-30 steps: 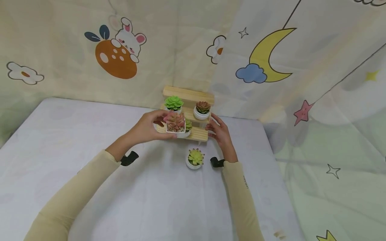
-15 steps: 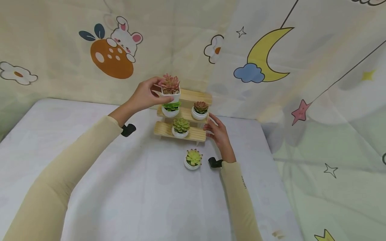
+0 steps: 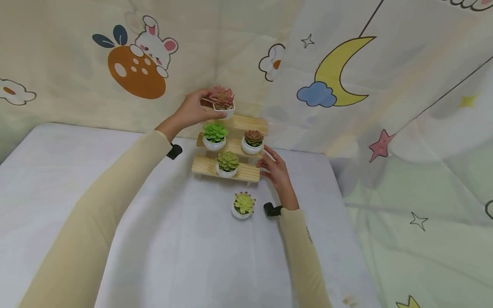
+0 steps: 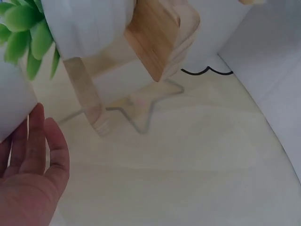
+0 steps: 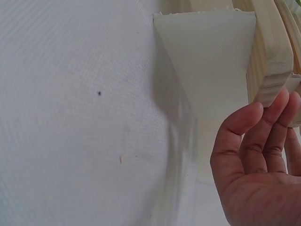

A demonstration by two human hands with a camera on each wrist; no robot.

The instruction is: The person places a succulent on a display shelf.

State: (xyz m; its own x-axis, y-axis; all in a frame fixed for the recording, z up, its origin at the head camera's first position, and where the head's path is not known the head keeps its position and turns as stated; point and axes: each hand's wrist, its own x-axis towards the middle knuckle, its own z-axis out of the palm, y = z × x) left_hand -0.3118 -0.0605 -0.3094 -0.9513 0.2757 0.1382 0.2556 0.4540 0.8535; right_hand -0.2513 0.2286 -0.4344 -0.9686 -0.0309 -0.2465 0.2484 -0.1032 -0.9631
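My left hand pinches a square white pot with a pink succulent, held up at the top step of a three-step wooden plant stand. In the left wrist view its fingers press the white pot wall. My right hand holds the stand's right side; the right wrist view has thumb and fingertips at a plank's end. The middle step carries a bright green succulent and a reddish-brown one, both in round white pots. A pale green succulent sits on the bottom step.
A yellow-green succulent in a round white pot stands on the white table in front of the stand. Right behind the stand hangs a printed fabric backdrop. Black wrist mounts stick out from both sleeves.
My left hand has lifted the pink succulent from in front of the lower steps up to the top step, then slightly right. The right hand stays at the stand's side.
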